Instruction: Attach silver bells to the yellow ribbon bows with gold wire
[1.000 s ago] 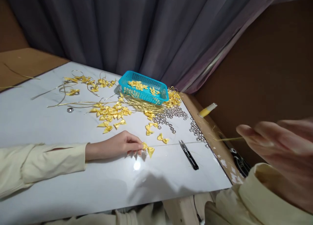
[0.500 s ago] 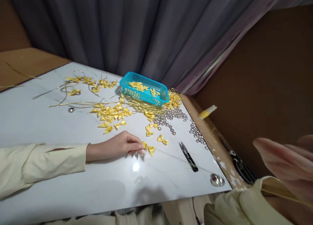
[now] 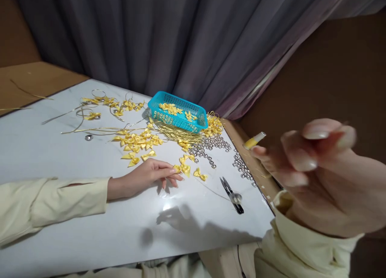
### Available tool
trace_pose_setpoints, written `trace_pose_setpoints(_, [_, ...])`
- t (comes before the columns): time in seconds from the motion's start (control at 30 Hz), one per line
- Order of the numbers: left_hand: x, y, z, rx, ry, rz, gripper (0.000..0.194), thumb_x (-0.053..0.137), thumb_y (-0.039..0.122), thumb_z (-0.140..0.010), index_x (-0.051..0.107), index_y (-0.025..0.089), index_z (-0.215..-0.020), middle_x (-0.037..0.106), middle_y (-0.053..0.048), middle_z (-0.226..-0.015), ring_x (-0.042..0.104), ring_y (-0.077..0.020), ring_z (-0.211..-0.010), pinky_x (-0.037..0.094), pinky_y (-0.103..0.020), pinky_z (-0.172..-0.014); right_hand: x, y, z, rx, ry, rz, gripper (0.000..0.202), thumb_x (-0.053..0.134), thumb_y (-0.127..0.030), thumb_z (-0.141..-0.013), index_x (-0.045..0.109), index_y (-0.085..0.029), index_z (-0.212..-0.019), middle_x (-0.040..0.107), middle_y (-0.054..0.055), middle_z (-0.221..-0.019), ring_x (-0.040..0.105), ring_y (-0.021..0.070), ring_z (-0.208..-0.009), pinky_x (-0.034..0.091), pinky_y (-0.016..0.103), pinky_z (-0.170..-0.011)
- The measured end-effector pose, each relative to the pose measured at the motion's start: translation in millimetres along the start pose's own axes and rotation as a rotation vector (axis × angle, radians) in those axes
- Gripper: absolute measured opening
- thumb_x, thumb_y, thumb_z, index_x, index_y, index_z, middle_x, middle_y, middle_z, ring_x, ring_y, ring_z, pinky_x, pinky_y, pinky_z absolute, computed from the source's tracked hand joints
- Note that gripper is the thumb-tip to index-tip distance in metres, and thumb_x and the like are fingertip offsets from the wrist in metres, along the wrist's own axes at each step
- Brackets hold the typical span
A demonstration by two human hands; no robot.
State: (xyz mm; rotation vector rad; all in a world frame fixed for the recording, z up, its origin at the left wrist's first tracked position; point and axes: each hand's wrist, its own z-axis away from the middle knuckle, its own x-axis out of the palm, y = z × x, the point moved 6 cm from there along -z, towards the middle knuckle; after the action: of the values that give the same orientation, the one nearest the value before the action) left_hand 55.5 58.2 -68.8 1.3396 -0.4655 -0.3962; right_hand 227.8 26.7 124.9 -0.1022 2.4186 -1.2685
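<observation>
Glossy yellow bow (image 3: 184, 170), partly hidden

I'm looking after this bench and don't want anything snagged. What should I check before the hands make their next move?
1. Yellow bow held by the left hand: ok, it is at the thumb and fingertips.
2. Right hand free of things: cannot tell, it is raised close to the camera and blurred.
3. Black snips unobstructed in this view: not ok, a blurred silver piece overlaps them.
4. Silver piece off the snips: cannot tell, it may be touching or hanging above.
5. Blue basket upright: ok, with bows inside.
6. Silver beads away from the table edge: not ok, one cluster lies along it.
</observation>
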Motion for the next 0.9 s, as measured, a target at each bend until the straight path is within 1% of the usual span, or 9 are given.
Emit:
trace_pose_setpoints(0.07, [-3.1, -1, -2, 0.017, 0.045, 0.007, 0.037, 0.062, 0.043, -0.082, 0.073, 0.008, -0.088, 0.074, -0.014, -0.091, 0.056, -0.0119, -0.06, 0.047, -0.024, -0.055, 12, -4, -15, -0.005, 0.109, -0.009, 0.012, 0.067, -0.029, -0.087, 0.073, -0.034, -0.078, 0.071, -0.01, -0.064, 0.07, 0.0125, -0.055, 0.064, 0.027, -0.056])
trace_pose_setpoints(0.17, [-9.7, -4, -4, 0.048, 0.136, 0.011, 0.035, 0.063, 0.042, -0.081, 0.072, 0.009, -0.088, 0.075, -0.013, -0.091, 0.06, -0.0138, -0.064, 0.049, -0.026, -0.06, 11, -16, -19, -0.088, 0.307, 0.08, 0.021, 0.066, -0.011, -0.084, 0.074, -0.028, -0.072, 0.071, -0.01, -0.066, 0.07, 0.011, -0.061, 0.062, 0.025, -0.06])
trace_pose_setpoints(0.27, [-16.5, -5, -4, 0.076, 0.227, 0.042, 0.034, 0.064, 0.043, -0.081, 0.071, 0.011, -0.089, 0.074, -0.014, -0.1, 0.066, -0.0186, -0.076, 0.05, -0.028, -0.066, 14, -23, -20, -0.157, 0.378, 0.19, 0.018, 0.069, -0.012, -0.081, 0.073, -0.025, -0.07, 0.071, -0.008, -0.066, 0.068, 0.0106, -0.059, 0.059, 0.023, -0.055])
trace_pose_setpoints(0.33, [-18.6, -5, -4, 0.076, 0.257, 0.054, 0.035, 0.063, 0.045, -0.082, 0.07, 0.011, -0.089, 0.073, -0.015, -0.105, 0.067, -0.0205, -0.08, 0.05, -0.029, -0.066, 20, -22, -26, -0.162, 0.357, 0.225, 0.014, 0.071, -0.015, -0.08, 0.072, -0.025, -0.07, 0.071, -0.008, -0.067, 0.068, 0.0106, -0.058, 0.056, 0.022, -0.051])
trace_pose_setpoints(0.4, [-19.2, -4, -4, 0.064, 0.268, 0.058, 0.036, 0.062, 0.046, -0.082, 0.069, 0.011, -0.088, 0.073, -0.015, -0.105, 0.068, -0.0206, -0.079, 0.051, -0.03, -0.067, 27, -18, -33, -0.165, 0.317, 0.208, 0.011, 0.071, -0.017, -0.08, 0.071, -0.024, -0.071, 0.071, -0.008, -0.067, 0.068, 0.0094, -0.056, 0.053, 0.019, -0.046])
trace_pose_setpoints(0.5, [-19.3, -5, -4, 0.066, 0.272, 0.089, 0.034, 0.063, 0.044, -0.081, 0.068, 0.012, -0.087, 0.074, -0.014, -0.103, 0.068, -0.02, -0.079, 0.051, -0.03, -0.068, 27, -16, -38, -0.201, 0.339, 0.144, 0.013, 0.068, -0.018, -0.083, 0.07, -0.023, -0.071, 0.071, -0.008, -0.067, 0.064, 0.0056, -0.05, 0.045, 0.014, -0.039])
trace_pose_setpoints(0.57, [-18.9, -6, -5, 0.071, 0.265, 0.095, 0.033, 0.064, 0.043, -0.081, 0.069, 0.012, -0.088, 0.074, -0.014, -0.103, 0.067, -0.0194, -0.079, 0.051, -0.029, -0.068, 24, -16, -38, -0.216, 0.37, 0.118, 0.015, 0.065, -0.017, -0.084, 0.07, -0.023, -0.071, 0.071, -0.009, -0.069, 0.061, 0.0042, -0.046, 0.044, 0.015, -0.038])
trace_pose_setpoints(0.73, [-15.8, -4, -5, 0.064, 0.239, 0.108, 0.029, 0.067, 0.04, -0.079, 0.071, 0.012, -0.084, 0.074, -0.014, -0.1, 0.067, -0.0203, -0.083, 0.051, -0.029, -0.07, 22, -23, -39, -0.21, 0.315, 0.073, 0.019, 0.063, -0.016, -0.086, 0.074, -0.025, -0.074, 0.07, -0.01, -0.069, 0.057, 0.0026, -0.041, 0.039, 0.015, -0.032])
trace_pose_setpoints(0.9, [-13.0, -1, -3, 0.075, 0.205, 0.167, 0.027, 0.069, 0.037, -0.078, 0.07, 0.011, -0.085, 0.075, -0.014, -0.096, 0.068, -0.0235, -0.092, 0.052, -0.028, -0.068, 26, -25, -42, -0.143, 0.262, 0.104, 0.019, 0.064, -0.018, -0.085, 0.075, -0.025, -0.071, 0.068, -0.009, -0.061, 0.045, 0.0011, -0.031, 0.031, 0.016, -0.027])
